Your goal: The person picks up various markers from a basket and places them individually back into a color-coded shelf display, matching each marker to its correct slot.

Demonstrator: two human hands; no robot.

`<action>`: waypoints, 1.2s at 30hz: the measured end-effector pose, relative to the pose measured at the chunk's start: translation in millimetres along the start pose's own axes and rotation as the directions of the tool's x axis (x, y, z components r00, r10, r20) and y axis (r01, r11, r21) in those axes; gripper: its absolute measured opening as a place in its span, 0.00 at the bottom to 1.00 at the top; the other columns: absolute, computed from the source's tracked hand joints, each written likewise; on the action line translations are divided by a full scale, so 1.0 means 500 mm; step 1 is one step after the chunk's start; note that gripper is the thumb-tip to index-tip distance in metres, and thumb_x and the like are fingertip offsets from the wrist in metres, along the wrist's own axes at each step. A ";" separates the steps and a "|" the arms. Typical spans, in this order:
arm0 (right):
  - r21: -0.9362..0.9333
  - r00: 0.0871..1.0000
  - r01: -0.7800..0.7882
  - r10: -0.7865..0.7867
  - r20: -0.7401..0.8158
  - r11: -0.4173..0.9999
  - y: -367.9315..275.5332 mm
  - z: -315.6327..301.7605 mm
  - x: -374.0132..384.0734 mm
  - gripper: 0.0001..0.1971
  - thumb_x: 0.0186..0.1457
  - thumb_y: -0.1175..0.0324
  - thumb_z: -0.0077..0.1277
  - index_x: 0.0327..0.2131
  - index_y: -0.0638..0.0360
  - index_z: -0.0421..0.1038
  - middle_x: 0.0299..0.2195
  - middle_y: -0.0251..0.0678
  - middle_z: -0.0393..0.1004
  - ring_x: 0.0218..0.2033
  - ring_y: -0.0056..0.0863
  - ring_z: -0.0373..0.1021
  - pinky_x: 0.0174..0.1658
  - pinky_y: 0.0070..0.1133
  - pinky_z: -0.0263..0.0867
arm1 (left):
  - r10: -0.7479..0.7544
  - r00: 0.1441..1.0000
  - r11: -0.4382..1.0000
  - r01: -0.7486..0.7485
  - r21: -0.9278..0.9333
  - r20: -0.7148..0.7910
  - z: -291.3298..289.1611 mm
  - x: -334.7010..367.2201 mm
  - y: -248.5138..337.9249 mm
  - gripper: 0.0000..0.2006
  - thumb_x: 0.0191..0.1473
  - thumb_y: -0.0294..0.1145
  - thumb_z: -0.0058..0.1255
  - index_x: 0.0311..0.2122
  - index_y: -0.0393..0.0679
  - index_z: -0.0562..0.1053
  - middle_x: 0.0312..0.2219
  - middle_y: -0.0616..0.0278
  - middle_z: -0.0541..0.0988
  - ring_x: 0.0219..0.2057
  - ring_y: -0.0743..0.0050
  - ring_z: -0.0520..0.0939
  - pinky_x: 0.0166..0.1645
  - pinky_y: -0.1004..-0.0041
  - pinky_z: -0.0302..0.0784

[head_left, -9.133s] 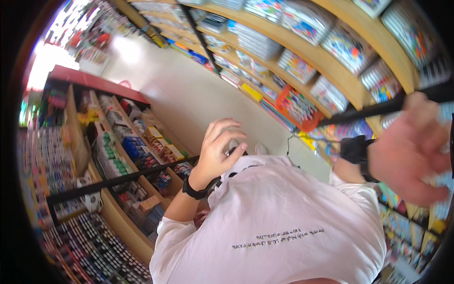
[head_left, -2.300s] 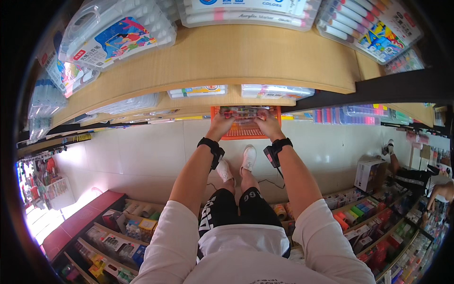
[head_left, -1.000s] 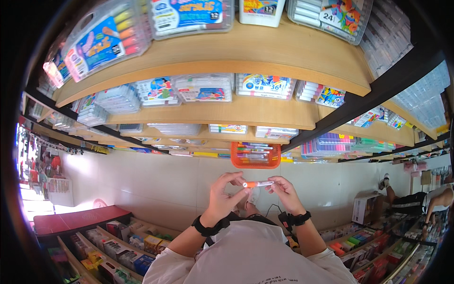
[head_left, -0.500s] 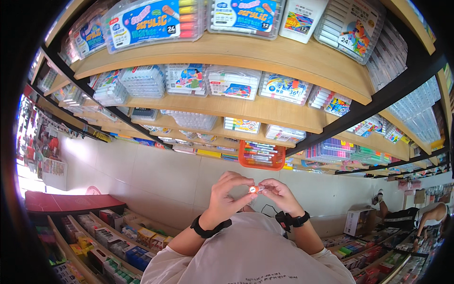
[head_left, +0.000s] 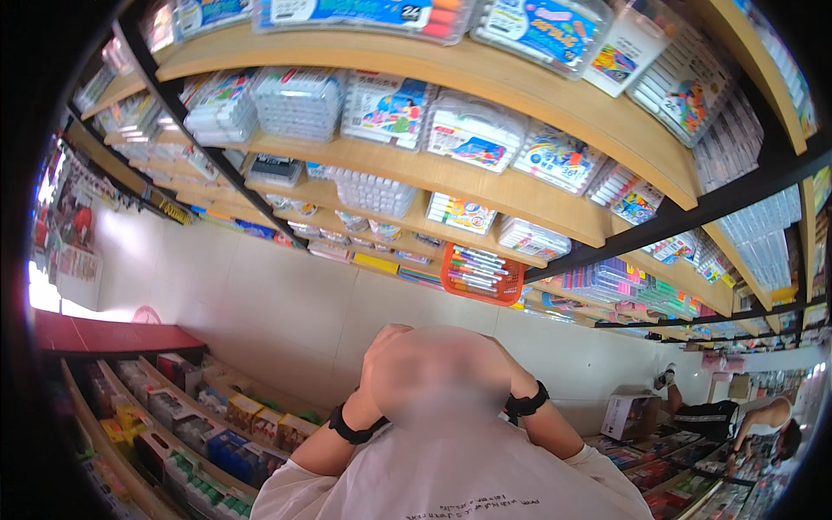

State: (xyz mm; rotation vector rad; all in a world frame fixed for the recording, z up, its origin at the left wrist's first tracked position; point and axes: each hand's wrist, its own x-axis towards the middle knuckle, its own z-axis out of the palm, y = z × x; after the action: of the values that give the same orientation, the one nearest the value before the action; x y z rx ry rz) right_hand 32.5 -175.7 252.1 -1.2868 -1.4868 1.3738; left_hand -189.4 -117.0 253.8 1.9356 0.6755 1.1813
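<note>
Both hands are raised close together in front of my white shirt [head_left: 451, 468]. Of my left hand [head_left: 375, 368] the back edge and wrist show, with a black band round the wrist. Beside it on the right is my right hand [head_left: 517, 373], also with a black band at the wrist. A smeared patch covers the fingers of both, so what lies between them cannot be made out. The nearest thing beyond them is an orange plastic basket [head_left: 496, 295] holding several coloured markers [head_left: 477, 267].
Wooden shelves [head_left: 555, 95] ahead carry clear cases of markers [head_left: 475, 132]. Light tiled floor [head_left: 277, 295] lies below. Low shelves of boxed goods [head_left: 217, 442] stand at lower left. On the right, a person [head_left: 763, 425] bends beside a cardboard box [head_left: 631, 414].
My view has shifted and tilted, and the shelves sit higher. Earlier my fingertips pinched a small orange-and-white round-ended thing; now a blur covers that spot. My hands appear drawn closer to me.
</note>
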 end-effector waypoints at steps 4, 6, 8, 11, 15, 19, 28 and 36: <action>-0.202 0.998 -0.063 0.063 -0.003 0.977 -0.019 0.009 0.022 0.14 0.57 0.72 0.56 0.46 0.62 0.71 0.40 0.36 0.76 0.36 0.24 0.74 0.39 0.22 0.70 | -0.011 0.999 0.999 0.013 0.037 -0.033 -0.021 0.009 0.027 0.13 0.40 0.30 0.70 0.36 0.47 0.82 0.32 0.69 0.79 0.36 0.66 0.77 0.40 0.67 0.73; -0.177 0.996 -0.067 0.077 0.050 0.982 -0.027 0.003 0.036 0.16 0.56 0.72 0.57 0.48 0.58 0.72 0.43 0.34 0.76 0.39 0.25 0.74 0.42 0.22 0.68 | -0.013 0.998 0.996 0.019 0.084 -0.067 -0.027 0.008 0.031 0.14 0.40 0.30 0.70 0.36 0.47 0.82 0.32 0.69 0.79 0.35 0.66 0.77 0.40 0.67 0.74; -0.172 0.995 0.010 0.007 0.096 0.985 -0.045 -0.003 0.050 0.14 0.57 0.73 0.57 0.46 0.61 0.71 0.40 0.36 0.75 0.37 0.25 0.74 0.39 0.22 0.70 | -0.039 0.994 0.991 0.052 0.124 -0.105 -0.024 0.000 0.030 0.14 0.40 0.29 0.70 0.36 0.47 0.82 0.32 0.69 0.79 0.35 0.65 0.77 0.40 0.67 0.74; -0.160 0.989 0.030 -0.006 0.145 0.987 -0.074 -0.022 0.070 0.15 0.54 0.74 0.58 0.46 0.60 0.72 0.41 0.35 0.77 0.38 0.25 0.75 0.43 0.22 0.69 | -0.072 0.985 0.982 0.098 0.164 -0.154 -0.010 -0.002 0.029 0.14 0.39 0.30 0.70 0.36 0.47 0.82 0.32 0.69 0.79 0.35 0.65 0.78 0.40 0.67 0.74; -0.151 0.969 0.179 -0.148 0.199 0.972 -0.093 -0.066 0.090 0.15 0.50 0.75 0.62 0.43 0.60 0.72 0.38 0.34 0.77 0.37 0.25 0.74 0.43 0.22 0.69 | -0.063 0.977 0.958 0.116 0.262 -0.202 0.028 0.019 0.033 0.15 0.38 0.31 0.70 0.36 0.48 0.82 0.30 0.69 0.79 0.33 0.67 0.77 0.39 0.68 0.73; -0.149 0.939 0.274 -0.231 0.255 0.950 -0.095 -0.114 0.102 0.15 0.48 0.74 0.64 0.40 0.59 0.72 0.35 0.34 0.75 0.35 0.25 0.74 0.41 0.22 0.70 | -0.085 0.963 0.920 0.174 0.352 -0.255 0.090 0.038 0.030 0.14 0.37 0.31 0.70 0.34 0.49 0.83 0.29 0.73 0.80 0.31 0.70 0.76 0.35 0.69 0.70; -0.135 0.838 0.418 -0.323 0.441 0.898 -0.048 -0.177 0.119 0.13 0.46 0.73 0.66 0.35 0.58 0.73 0.32 0.35 0.76 0.33 0.32 0.75 0.37 0.24 0.71 | -0.205 0.896 0.792 0.389 0.471 -0.395 0.208 0.016 0.090 0.18 0.36 0.31 0.70 0.38 0.50 0.82 0.29 0.74 0.80 0.30 0.71 0.75 0.34 0.70 0.69; 0.007 0.665 0.420 -0.313 0.678 0.907 -0.083 -0.129 0.135 0.11 0.44 0.76 0.65 0.32 0.59 0.74 0.32 0.39 0.76 0.36 0.37 0.74 0.40 0.27 0.70 | -0.309 0.709 0.762 0.583 0.281 -0.634 0.243 -0.046 0.164 0.22 0.41 0.32 0.68 0.46 0.45 0.78 0.30 0.66 0.81 0.31 0.64 0.78 0.38 0.67 0.73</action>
State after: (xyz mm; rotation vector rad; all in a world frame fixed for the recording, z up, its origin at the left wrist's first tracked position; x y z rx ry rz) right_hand 70.2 -91.5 295.6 -0.4914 -2.2307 1.5331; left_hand -85.9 -221.2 274.8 1.5883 1.8037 1.3272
